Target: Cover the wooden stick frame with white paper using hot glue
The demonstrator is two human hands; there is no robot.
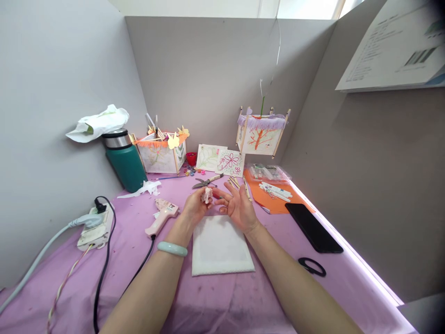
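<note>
A crumpled white tissue (206,195) is pinched in the fingers of my left hand (195,207), and a pale green bangle (172,249) circles that wrist. My right hand (241,211) is turned palm up beside it, fingers apart, with the fingertips close to the tissue. Something reddish shows by the right fingertips, too small to make out. Below both hands lies a white rectangular pad (222,248) on the purple cloth (222,297). Just beyond the left hand are pruning shears (207,181), partly covered by the fingers, and several small wooden sticks (246,188).
Left: a pink glue gun (162,217), power strip (96,228) with cords, and green bottle (125,162). Behind stand a paper lantern box (160,157) and drawn cards (231,162); another lantern (261,135) hangs. Right: orange paper (259,198), markers (276,191), phone (313,227), scissors handle (313,267).
</note>
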